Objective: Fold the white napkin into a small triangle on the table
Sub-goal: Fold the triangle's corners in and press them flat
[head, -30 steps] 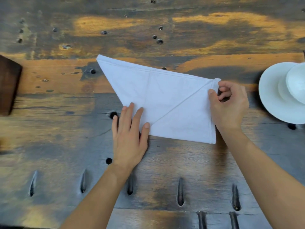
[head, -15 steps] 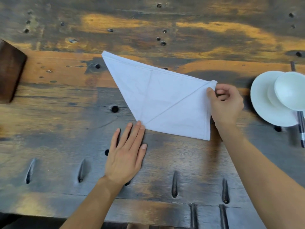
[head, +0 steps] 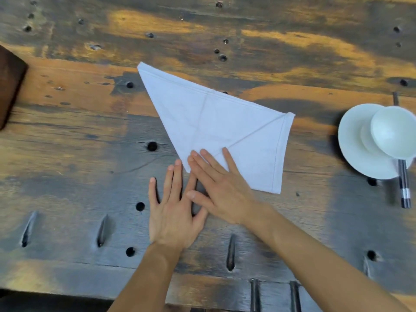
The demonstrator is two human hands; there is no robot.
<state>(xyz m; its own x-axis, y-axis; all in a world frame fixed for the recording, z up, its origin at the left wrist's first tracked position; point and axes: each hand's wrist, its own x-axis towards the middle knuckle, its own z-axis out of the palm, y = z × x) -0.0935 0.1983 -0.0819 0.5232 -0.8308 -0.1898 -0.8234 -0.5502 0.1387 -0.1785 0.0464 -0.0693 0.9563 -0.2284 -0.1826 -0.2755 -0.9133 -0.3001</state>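
Observation:
The white napkin (head: 225, 127) lies flat on the wooden table (head: 78, 136), folded into a kite-like shape with a long point toward the far left and a diagonal crease across it. My right hand (head: 220, 185) rests flat with spread fingers on the napkin's near corner. My left hand (head: 173, 208) lies flat on the bare wood just left of that corner, fingers apart, its thumb side partly under my right hand. Neither hand grips anything.
A white plate (head: 355, 154) with a white bowl (head: 394, 134) on it sits at the right edge, with dark chopsticks (head: 404, 188) beside it. A dark wooden block (head: 10, 84) is at the far left. The table has holes and slots.
My right hand let go of the napkin's right corner and moved left onto its near corner, crossing over my left hand. My left hand has slid down off the napkin.

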